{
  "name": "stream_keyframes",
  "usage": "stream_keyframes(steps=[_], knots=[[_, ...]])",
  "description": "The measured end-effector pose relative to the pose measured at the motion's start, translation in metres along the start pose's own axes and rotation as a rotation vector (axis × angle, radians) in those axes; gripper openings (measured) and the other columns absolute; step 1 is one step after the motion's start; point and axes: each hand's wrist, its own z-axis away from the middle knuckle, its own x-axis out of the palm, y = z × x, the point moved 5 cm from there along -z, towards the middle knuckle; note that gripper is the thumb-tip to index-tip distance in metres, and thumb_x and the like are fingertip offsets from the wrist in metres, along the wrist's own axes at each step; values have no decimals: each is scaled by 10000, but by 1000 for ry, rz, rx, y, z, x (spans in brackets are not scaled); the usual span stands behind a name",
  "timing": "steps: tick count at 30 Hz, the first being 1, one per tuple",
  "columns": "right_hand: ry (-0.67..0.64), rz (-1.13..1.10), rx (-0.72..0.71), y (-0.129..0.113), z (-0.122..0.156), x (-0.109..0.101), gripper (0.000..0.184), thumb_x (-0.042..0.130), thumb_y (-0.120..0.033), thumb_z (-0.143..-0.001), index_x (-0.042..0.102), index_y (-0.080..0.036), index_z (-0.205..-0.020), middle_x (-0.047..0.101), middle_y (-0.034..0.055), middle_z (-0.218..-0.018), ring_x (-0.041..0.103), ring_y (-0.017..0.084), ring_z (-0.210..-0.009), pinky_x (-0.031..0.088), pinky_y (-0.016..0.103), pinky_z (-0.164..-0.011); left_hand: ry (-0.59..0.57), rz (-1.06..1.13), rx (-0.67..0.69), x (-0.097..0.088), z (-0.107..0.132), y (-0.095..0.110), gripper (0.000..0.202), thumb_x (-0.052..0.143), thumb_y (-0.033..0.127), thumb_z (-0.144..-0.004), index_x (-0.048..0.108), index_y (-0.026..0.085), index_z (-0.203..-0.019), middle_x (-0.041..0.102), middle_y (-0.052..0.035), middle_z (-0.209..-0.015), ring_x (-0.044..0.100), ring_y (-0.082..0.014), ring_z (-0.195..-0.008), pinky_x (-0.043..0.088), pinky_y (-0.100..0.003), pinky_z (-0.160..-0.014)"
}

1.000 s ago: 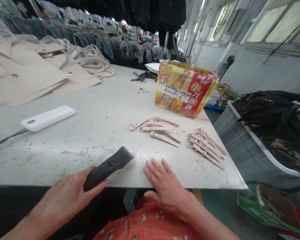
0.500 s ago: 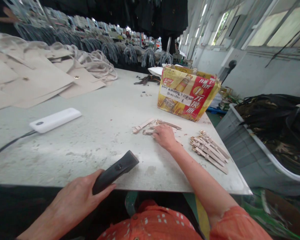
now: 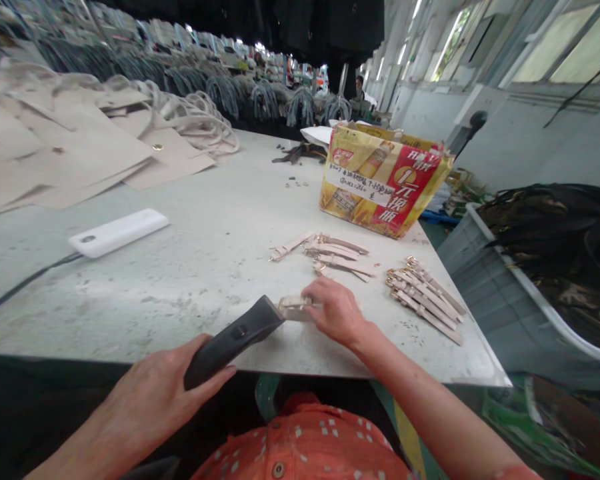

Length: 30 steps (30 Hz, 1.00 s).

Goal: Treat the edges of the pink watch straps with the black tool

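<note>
My left hand [image 3: 165, 393] grips a black handheld tool [image 3: 235, 343] near the table's front edge, its tip pointing up and to the right. My right hand [image 3: 335, 312] pinches a pale pink watch strap [image 3: 293, 309], whose end nearly meets the tool's tip. Beyond my right hand lies a loose pile of similar straps [image 3: 330, 250]. To its right is a neater group of straps with gold buckles [image 3: 423, 300].
The work table [image 3: 180, 280] holds a printed cardboard box [image 3: 383, 183], a white power bank with a cable [image 3: 117, 232] and stacked beige bag panels [image 3: 75, 143]. A grey bin of black material [image 3: 485, 300] stands beyond the right edge. Rows of hanging items fill the background.
My right hand has come back from the loose pile toward the front edge, now holding a strap beside the tool. My left hand and the tool have barely moved.
</note>
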Motion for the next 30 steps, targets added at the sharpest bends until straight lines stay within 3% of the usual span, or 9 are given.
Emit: stream_keyframes(steps=[4, 7, 14, 21, 26, 30], knots=[[6, -158, -27, 6, 58, 26, 142, 970, -163, -1057, 942, -262, -1154, 885, 88, -1160, 835, 298, -1129, 693, 412, -1030, -124, -19, -16, -6, 3, 25, 479, 592, 762, -968, 820, 355, -1075, 993, -105, -985, 984, -454, -1010, 674, -501, -865], [62, -242, -17, 9, 75, 33, 104, 935, -199, -1114, 979, -268, -1179, 901, 116, -1237, 846, 305, -1178, 713, 436, -1074, -176, -72, -7, -11, 1, 45, 483, 574, 762, -951, 799, 351, -1068, 993, -106, -989, 989, -449, -1025, 672, -482, -857], [15, -224, -28, 7, 72, 34, 202, 897, -136, -1113, 1013, -259, -1224, 924, 115, -1192, 830, 306, -1164, 677, 445, -1079, -311, -173, -26, -14, -3, 70, 520, 505, 715, -956, 800, 317, -1112, 1008, -173, -1135, 983, -456, -1146, 680, -501, -954], [-57, -95, -69, 9, 78, 22, 355, 852, -164, -1155, 1018, -281, -1445, 904, 114, -1184, 788, 304, -1129, 561, 437, -997, -334, -210, -40, -18, -6, 72, 512, 517, 665, -972, 840, 298, -1124, 1009, -177, -1149, 977, -457, -1131, 654, -503, -945], [-24, -224, 10, 19, 81, 21, 405, 947, -175, -1040, 994, -240, -1437, 912, 96, -1124, 798, 310, -1096, 595, 447, -1027, -343, -286, -4, -20, -8, 74, 410, 608, 594, -1027, 868, 286, -1101, 1013, -176, -1152, 971, -435, -1082, 644, -482, -916], [-11, -295, 63, 24, 82, 23, 552, 990, -187, -990, 940, -237, -1538, 947, 105, -1211, 826, 323, -1132, 633, 480, -1083, -370, -391, 60, -21, -11, 94, 388, 636, 525, -1071, 899, 266, -1190, 1014, -171, -1164, 972, -441, -1114, 649, -477, -927]])
